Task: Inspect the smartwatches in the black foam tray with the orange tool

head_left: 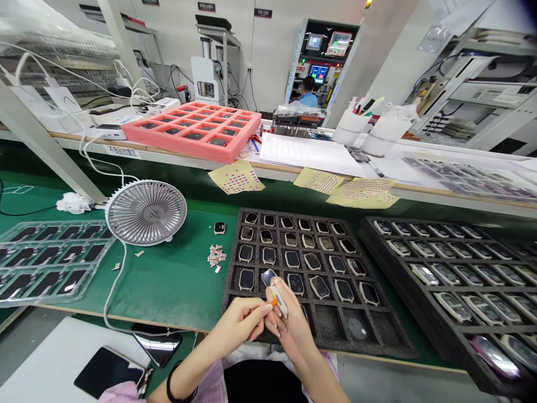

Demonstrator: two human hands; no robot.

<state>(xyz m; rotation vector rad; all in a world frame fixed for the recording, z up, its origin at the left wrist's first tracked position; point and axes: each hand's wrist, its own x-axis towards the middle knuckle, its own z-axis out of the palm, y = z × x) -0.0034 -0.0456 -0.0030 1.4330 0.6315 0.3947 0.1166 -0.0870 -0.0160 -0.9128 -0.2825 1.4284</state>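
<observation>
My right hand [297,327] is closed around a smartwatch case [282,305], held tilted with its pale side edge showing. My left hand [241,320] pinches a small orange piece [274,301] against that case; its exact kind is too small to tell. Both hands are above the near left part of a black foam tray [335,330], whose compartments hold several smartwatches [292,258]. One dark-faced watch [269,276] shows just beyond my right fingertips. My fingers hide part of the held case and the tray behind it.
A second black foam tray [451,336] of watches lies to the right. On the left are a round fan [146,212], small paper-like scraps [215,256], a lone watch [219,228] and a clear plastic tray [94,268]. A pink foam tray [176,146] sits on the shelf.
</observation>
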